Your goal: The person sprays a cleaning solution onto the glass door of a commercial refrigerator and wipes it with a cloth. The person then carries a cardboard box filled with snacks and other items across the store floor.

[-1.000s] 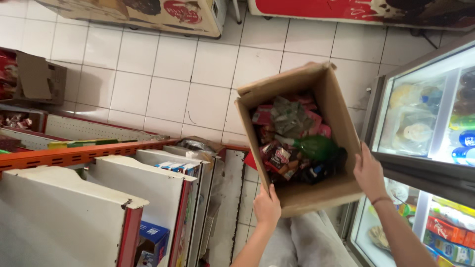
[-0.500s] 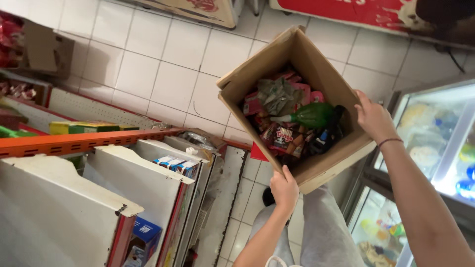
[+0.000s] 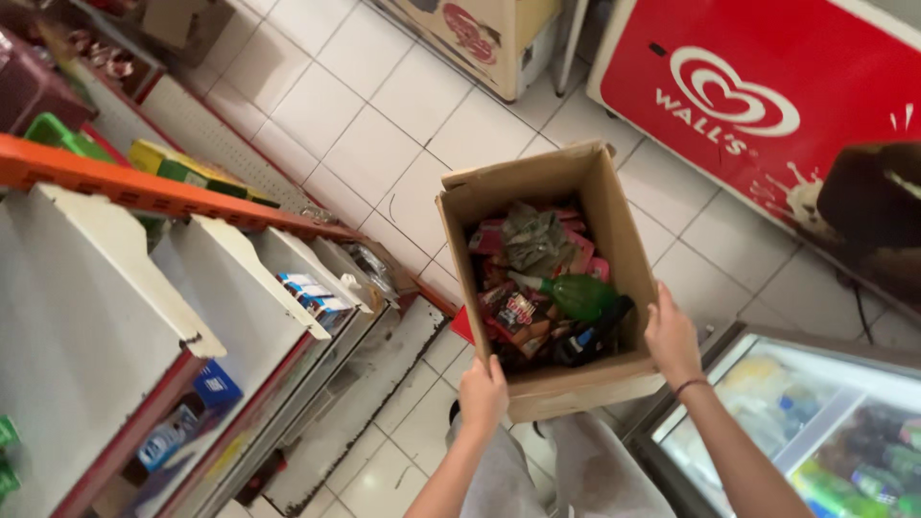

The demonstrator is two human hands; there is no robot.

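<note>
The left hand [image 3: 483, 395] curls its fingers tight over the near bottom corner of an open cardboard box [image 3: 614, 230], and the right hand [image 3: 672, 338] wraps closed around the near right edge, a dark band at its wrist; between them the box is held up off the floor, just right of the view's centre. Its walls are plain brown corrugated board, flaps folded out (rim slightly dented at 11 o'clock). Inside lie crinkled glossy snack packets [image 3: 523, 245] in red and olive, with a smooth green plastic bottle [image 3: 576, 295] lying slantwise at the box's 4 o'clock. White square floor tiles [image 3: 365, 144] spread at 12 o'clock, white metal shelves [image 3: 144, 288] with an orange rail at 9, a red freezer cabinet [image 3: 767, 105] at 2, and a glass-lidded freezer [image 3: 825, 432] at 4.
</note>
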